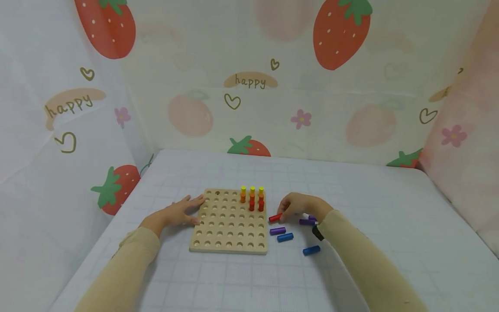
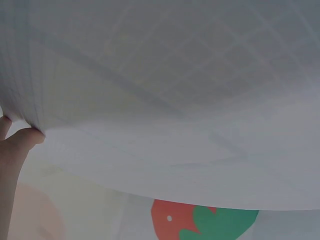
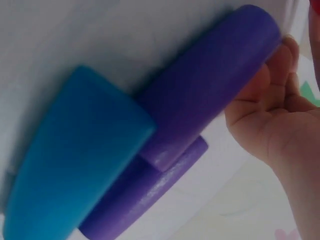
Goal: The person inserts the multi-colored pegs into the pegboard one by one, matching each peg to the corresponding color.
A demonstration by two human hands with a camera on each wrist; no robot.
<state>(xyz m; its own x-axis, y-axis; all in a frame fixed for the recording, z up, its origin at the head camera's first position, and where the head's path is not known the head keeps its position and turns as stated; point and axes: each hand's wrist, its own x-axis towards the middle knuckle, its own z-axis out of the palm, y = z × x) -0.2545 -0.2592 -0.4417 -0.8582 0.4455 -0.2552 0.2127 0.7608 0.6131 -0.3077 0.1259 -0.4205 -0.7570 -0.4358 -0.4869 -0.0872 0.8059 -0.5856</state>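
Observation:
A wooden board (image 1: 230, 248) with rows of holes lies flat on the table. Yellow, orange and red pegs (image 1: 251, 205) stand at its back right. My left hand (image 1: 175, 214) rests with spread fingers against the board's left edge; in the left wrist view only part of this hand (image 2: 17, 150) shows. Right of the board, my right hand (image 1: 298, 206) pinches a red peg (image 1: 274, 218) that is lying on its side. The right wrist view has the right hand (image 3: 280, 110) behind a large-looking purple peg (image 3: 210, 85).
Right of the board lie a purple peg (image 1: 277, 231), a blue peg (image 1: 285, 237) and, nearer the front, another blue peg (image 1: 311, 250). More purple pegs (image 1: 307, 222) lie under the right wrist. A patterned cloth (image 1: 249, 117) hangs behind the table.

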